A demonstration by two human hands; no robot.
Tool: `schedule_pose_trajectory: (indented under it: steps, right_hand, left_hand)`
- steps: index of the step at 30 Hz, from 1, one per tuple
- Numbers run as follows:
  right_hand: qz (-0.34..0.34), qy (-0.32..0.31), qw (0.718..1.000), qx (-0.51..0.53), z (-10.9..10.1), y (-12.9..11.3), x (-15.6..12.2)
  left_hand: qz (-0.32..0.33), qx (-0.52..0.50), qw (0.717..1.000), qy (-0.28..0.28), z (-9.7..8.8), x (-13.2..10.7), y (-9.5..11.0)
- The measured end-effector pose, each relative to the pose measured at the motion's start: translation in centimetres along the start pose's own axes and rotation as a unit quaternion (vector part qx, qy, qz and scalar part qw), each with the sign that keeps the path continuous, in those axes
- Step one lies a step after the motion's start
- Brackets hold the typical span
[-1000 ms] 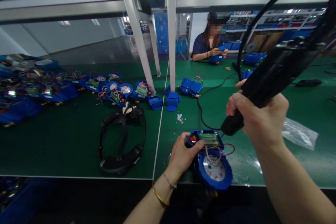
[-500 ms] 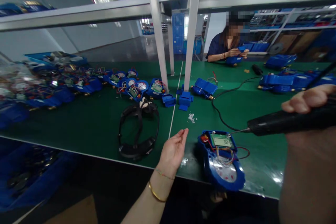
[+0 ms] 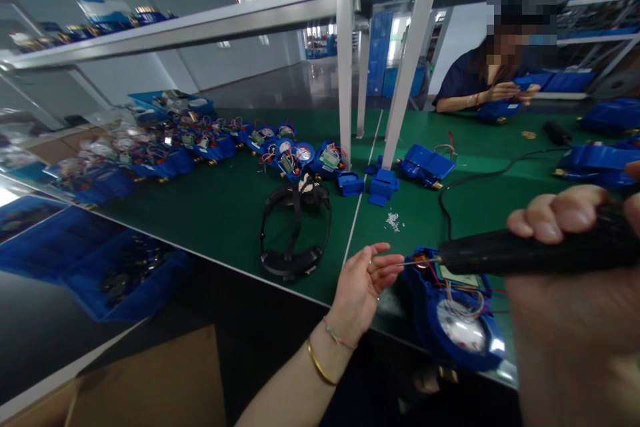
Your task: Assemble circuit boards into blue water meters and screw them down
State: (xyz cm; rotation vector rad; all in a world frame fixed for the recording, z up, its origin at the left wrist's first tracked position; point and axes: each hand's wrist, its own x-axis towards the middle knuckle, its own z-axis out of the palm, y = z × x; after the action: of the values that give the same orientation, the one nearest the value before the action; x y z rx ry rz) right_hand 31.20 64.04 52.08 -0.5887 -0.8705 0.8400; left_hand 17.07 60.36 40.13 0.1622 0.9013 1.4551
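My right hand [image 3: 565, 217] grips a black electric screwdriver [image 3: 505, 252] held level, its thin bit pointing left toward my left hand [image 3: 367, 280]. My left hand is palm up with its fingers apart, the fingertips touching or almost touching the bit's tip. Just under the screwdriver lies an open blue meter housing [image 3: 453, 323] with a round dial, a green circuit board and coloured wires, near the front edge of the green bench [image 3: 225, 213].
A black headband strap [image 3: 295, 230] lies left of my left hand. Several open blue meters [image 3: 295, 157] crowd the bench's far left. Small white bits [image 3: 393, 219], blue covers [image 3: 383, 185], shelf posts [image 3: 345, 47] stand behind. A person [image 3: 493, 77] works opposite. Blue bins [image 3: 95, 267] sit below left.
My view has swung left. My left hand let go of the meter housing and turned palm up. The screwdriver went from tilted down at the meter to level, its bit now at my left fingers.
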Motion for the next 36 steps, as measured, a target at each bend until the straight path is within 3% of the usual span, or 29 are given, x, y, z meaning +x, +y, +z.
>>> schedule_pose_trajectory:
  steps: [5, 11, 21, 29, 36]
  right_hand:
    - [0.026, 0.016, 0.999, 0.018, 1.5, 0.7, -0.6]
    - [0.059, 0.018, 0.998, 0.034, 1.6, 1.4, -0.5]
    - [0.071, 0.003, 0.997, 0.034, 1.1, 1.9, -0.4]
    - [0.062, 0.017, 0.997, 0.033, 0.9, 1.5, 0.0]
    - [0.072, -0.002, 0.997, 0.031, 0.8, 1.6, 0.0]
  left_hand:
    - [0.092, 0.040, 0.992, -0.072, -0.7, -0.2, -0.7]
    - [0.060, 0.053, 0.982, -0.172, -0.9, -0.3, -0.8]
    - [0.039, 0.041, 0.969, -0.239, -1.0, -0.3, -0.7]
    - [0.032, 0.040, 0.971, -0.234, -0.9, -0.4, -0.6]
    - [0.026, 0.040, 0.960, -0.277, -1.0, -0.2, -0.8]
